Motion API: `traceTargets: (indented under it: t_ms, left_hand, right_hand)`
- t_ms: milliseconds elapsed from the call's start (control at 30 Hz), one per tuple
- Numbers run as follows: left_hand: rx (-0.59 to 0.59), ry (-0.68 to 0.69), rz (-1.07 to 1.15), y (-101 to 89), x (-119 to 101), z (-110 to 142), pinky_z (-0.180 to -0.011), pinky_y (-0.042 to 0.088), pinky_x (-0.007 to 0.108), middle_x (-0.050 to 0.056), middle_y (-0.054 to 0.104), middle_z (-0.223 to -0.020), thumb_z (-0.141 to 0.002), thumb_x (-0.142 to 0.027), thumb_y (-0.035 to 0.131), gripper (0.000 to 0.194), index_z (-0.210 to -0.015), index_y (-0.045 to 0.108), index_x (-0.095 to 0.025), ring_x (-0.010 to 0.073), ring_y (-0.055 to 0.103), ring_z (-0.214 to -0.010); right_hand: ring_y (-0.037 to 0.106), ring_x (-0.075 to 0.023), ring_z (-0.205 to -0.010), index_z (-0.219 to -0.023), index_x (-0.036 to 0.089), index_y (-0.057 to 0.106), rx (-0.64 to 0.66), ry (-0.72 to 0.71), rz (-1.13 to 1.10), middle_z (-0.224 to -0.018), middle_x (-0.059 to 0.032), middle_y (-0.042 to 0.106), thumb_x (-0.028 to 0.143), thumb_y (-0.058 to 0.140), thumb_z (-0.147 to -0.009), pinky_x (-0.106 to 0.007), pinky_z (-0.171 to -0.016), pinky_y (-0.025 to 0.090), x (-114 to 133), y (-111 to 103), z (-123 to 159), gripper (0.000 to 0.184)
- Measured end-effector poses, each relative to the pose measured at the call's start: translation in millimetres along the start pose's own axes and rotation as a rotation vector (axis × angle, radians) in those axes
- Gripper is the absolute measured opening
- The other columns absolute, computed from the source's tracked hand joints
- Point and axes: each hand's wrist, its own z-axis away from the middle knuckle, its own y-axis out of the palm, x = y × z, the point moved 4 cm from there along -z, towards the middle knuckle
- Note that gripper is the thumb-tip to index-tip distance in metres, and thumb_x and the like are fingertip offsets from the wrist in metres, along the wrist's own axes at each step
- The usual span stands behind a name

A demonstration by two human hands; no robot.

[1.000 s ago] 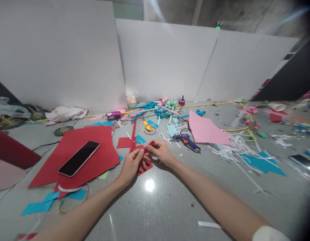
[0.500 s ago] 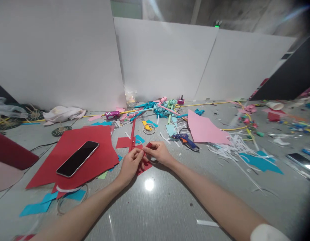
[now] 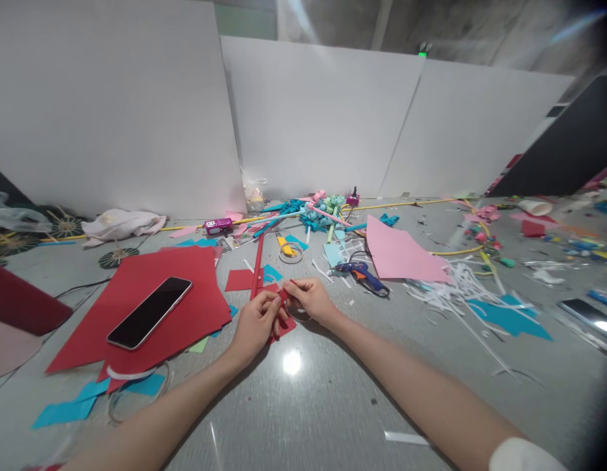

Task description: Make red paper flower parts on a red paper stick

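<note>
My left hand (image 3: pixel 257 322) and my right hand (image 3: pixel 311 301) meet in front of me, both closed in a pinch on a small piece of red paper (image 3: pixel 284 294). Fingers cover much of the piece, so its full shape is hidden. Under the hands, part of another red paper (image 3: pixel 286 327) shows on the floor. A thin red paper tube (image 3: pixel 258 265) lies just beyond my left hand, beside a red paper square (image 3: pixel 239 280). Past the hands sit a roll of clear tape (image 3: pixel 290 252) and a yellow cutter (image 3: pixel 284 246).
On the left, a black phone (image 3: pixel 150 313) rests on large red sheets (image 3: pixel 195 281). A blue glue gun (image 3: pixel 363 275) lies right of my hands near a pink sheet (image 3: pixel 401 252). White paper strips (image 3: pixel 445 288) spread rightward. White panels (image 3: pixel 323 118) stand behind several paper flowers (image 3: pixel 323 209).
The right fingers have shifted slightly on the red piece, which now sits lower between both hands. The view has moved a little; the surrounding things lie as before.
</note>
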Motion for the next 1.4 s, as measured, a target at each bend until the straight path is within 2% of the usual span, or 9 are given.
traceTargets:
  t_ms: [200,333,433,567,867,967,1133,1233,1400]
  left_hand:
    - [0.006,-0.078,0.023,-0.3,-0.7,-0.8,-0.042,0.040,0.020,-0.002,0.062,-0.059,-0.092,-0.056,0.064,0.040,-0.094,0.062,-0.017,0.0115,0.055,-0.044]
    - [0.025,-0.052,-0.007,-0.6,-0.8,-1.8,-0.046,0.042,0.022,-0.002,0.060,-0.054,-0.094,-0.059,0.060,0.043,-0.083,0.061,-0.017,0.0114,0.053,-0.045]
    - [0.038,-0.038,-0.023,-0.6,-0.5,-2.4,-0.047,0.041,0.022,-0.001,0.061,-0.055,-0.094,-0.061,0.058,0.046,-0.079,0.059,-0.018,0.0114,0.053,-0.046]
    - [0.054,-0.054,-0.044,0.9,-1.9,-3.3,-0.046,0.040,0.021,-0.002,0.060,-0.054,-0.094,-0.062,0.058,0.046,-0.079,0.058,-0.019,0.0113,0.053,-0.045]
    - [0.111,-0.088,-0.026,5.5,-1.0,-1.9,-0.044,0.041,0.022,-0.003,0.058,-0.050,-0.096,-0.064,0.055,0.047,-0.081,0.057,-0.019,0.0119,0.054,-0.041]
    - [0.095,-0.089,0.015,4.4,2.1,0.6,-0.044,0.044,0.023,-0.004,0.057,-0.049,-0.096,-0.064,0.055,0.047,-0.081,0.056,-0.019,0.0132,0.056,-0.041]
    - [0.069,-0.058,-0.007,1.2,2.5,1.2,-0.041,0.043,0.022,-0.003,0.060,-0.050,-0.098,-0.063,0.053,0.046,-0.087,0.058,-0.019,0.0140,0.057,-0.040]
    - [0.066,-0.052,-0.075,0.7,0.9,0.4,-0.041,0.043,0.022,-0.004,0.057,-0.047,-0.100,-0.061,0.051,0.045,-0.081,0.055,-0.020,0.0139,0.057,-0.039]
    - [0.064,-0.011,-0.106,1.4,-2.2,0.6,-0.043,0.044,0.022,-0.005,0.055,-0.046,-0.101,-0.059,0.050,0.045,-0.078,0.053,-0.021,0.0137,0.057,-0.039]
  right_hand:
    - [0.037,-0.0074,-0.047,-0.082,0.010,0.078,0.053,0.018,-0.025,-0.052,0.0040,0.047,0.064,0.065,-0.092,-0.023,-0.045,0.024,4.3,4.4,6.0,0.056]
    - [0.036,-0.0069,-0.047,-0.105,0.010,0.080,0.117,0.036,-0.056,-0.056,0.0053,0.047,0.063,0.062,-0.094,-0.022,-0.045,0.023,1.5,9.7,7.7,0.056]
    - [0.038,-0.0066,-0.049,-0.109,0.010,0.079,0.127,0.014,-0.059,-0.060,0.0038,0.052,0.063,0.060,-0.096,-0.021,-0.047,0.026,0.0,10.0,5.7,0.058]
    - [0.040,-0.0074,-0.046,-0.105,0.009,0.079,0.084,0.011,-0.070,-0.055,0.0033,0.053,0.066,0.060,-0.094,-0.021,-0.045,0.027,0.6,6.4,2.7,0.061]
    - [0.041,-0.0087,-0.047,-0.094,0.011,0.081,-0.215,-0.051,-0.076,-0.055,0.0003,0.058,0.063,0.060,-0.095,-0.022,-0.047,0.032,8.3,-10.4,-0.1,0.056]
    - [0.042,-0.0087,-0.048,-0.099,0.013,0.080,-0.168,-0.036,-0.103,-0.058,0.0006,0.059,0.064,0.058,-0.096,-0.022,-0.048,0.032,8.0,-7.4,0.6,0.055]
    - [0.054,-0.0125,-0.060,-0.082,0.011,0.076,0.133,-0.020,-0.014,-0.070,-0.0042,0.067,0.064,0.078,-0.080,-0.024,-0.057,0.041,4.6,8.5,2.4,0.053]
    - [0.049,-0.0110,-0.055,-0.067,0.013,0.068,0.102,-0.038,0.047,-0.061,-0.0024,0.062,0.065,0.073,-0.085,-0.024,-0.053,0.037,2.0,6.3,1.4,0.055]
    - [0.046,-0.0097,-0.050,-0.062,0.015,0.062,0.028,-0.033,0.064,-0.056,-0.0005,0.058,0.065,0.066,-0.090,-0.023,-0.049,0.032,-1.9,1.7,-1.3,0.058]
